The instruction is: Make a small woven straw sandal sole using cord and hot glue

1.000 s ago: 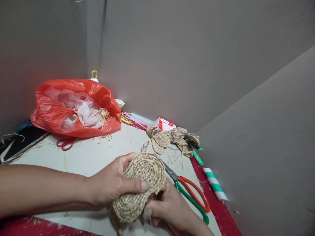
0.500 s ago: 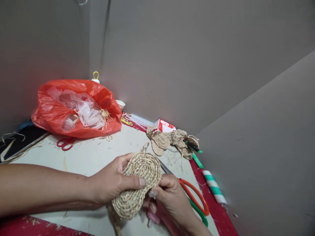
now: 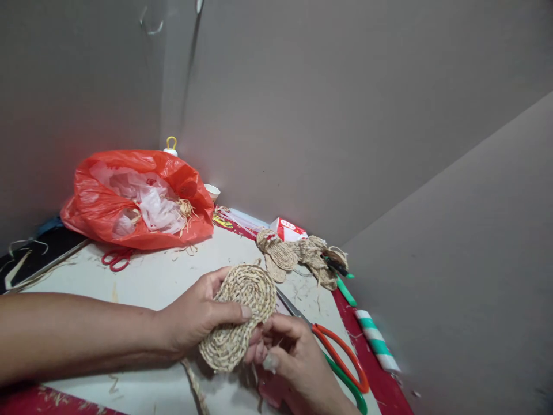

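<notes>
My left hand (image 3: pixel 194 314) grips a coiled, braided straw sole (image 3: pixel 250 285), thumb on top and fingers behind. The sole is shaped like a figure eight and tilts toward me. Below it a loose straw braid (image 3: pixel 196 387) trails to the table. At the sole's lower right edge is my right hand (image 3: pixel 300 360), its thumb and forefinger drawn together; anything pinched there is too small to make out. Something pink (image 3: pixel 272 392) lies beneath that hand, partly covered. Large scissors (image 3: pixel 341 346) with orange and green handles lie just right of it.
A red plastic bag (image 3: pixel 99 202) with white plastic and straw stands at the back left, small red scissors (image 3: pixel 116 259) before it. Several straw soles (image 3: pixel 280 253) lie by a red-and-white box (image 3: pixel 289 229). A green-and-white striped roll (image 3: pixel 378 340) rests along the right edge. Grey walls enclose the table (image 3: pixel 159 282).
The right hand has drawn slightly down and away from the sole's edge. The sole has shifted a little left in the left hand. The camera view has tilted slightly up.
</notes>
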Tool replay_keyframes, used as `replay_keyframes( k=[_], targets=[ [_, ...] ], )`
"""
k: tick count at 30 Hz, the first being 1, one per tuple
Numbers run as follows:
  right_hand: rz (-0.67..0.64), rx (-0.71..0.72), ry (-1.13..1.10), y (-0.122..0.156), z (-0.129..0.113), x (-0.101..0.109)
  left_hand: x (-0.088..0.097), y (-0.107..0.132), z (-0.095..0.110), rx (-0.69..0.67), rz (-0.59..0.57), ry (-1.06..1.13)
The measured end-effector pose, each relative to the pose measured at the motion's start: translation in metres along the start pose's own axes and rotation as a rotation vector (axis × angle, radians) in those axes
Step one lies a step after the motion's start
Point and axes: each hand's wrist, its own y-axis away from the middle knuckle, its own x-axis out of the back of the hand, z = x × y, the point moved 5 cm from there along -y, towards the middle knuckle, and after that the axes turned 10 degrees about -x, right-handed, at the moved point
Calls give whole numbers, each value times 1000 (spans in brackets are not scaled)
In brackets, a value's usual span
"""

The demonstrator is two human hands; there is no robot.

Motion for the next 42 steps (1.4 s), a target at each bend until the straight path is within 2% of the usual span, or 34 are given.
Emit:
replay_keyframes(
  k=[3,7,12,19,21,23,26,28,30,33,36,42],
  targets=[
    [84,51,58,3,-6,5,1,-1,1,-17,25,-18],
    [116,40,247,1,-6,3,-3,1,-1,38,-46,-23],
    [296,143,202,2,-14,9,2,-6,6,28,-65,-72],
    [505,258,358,5,-19,21,26,-19,17,-133,160,-328],
    [556,319,409,7,-18,22,27,-17,22,-217,163,-493],
    [591,381,477,7,-17,22,21,-11,27,-325,105,-699],
    [567,439,561,6,-14,21,11,-3,30,-460,-9,-923],
    [532,466,553,5,-13,21,7,-1,29,-492,-59,-989],
    [479,437,487,4,-12,21,5,0,27,-484,-92,-1018],
    [378,320,335,1,-11,19,1,0,27,-447,-147,-1006],
    [343,246,192,1,-13,14,-2,-1,25,-387,-192,-973],
    [301,148,67,5,-14,-2,3,-1,18,-328,-167,-988]
  ],
)
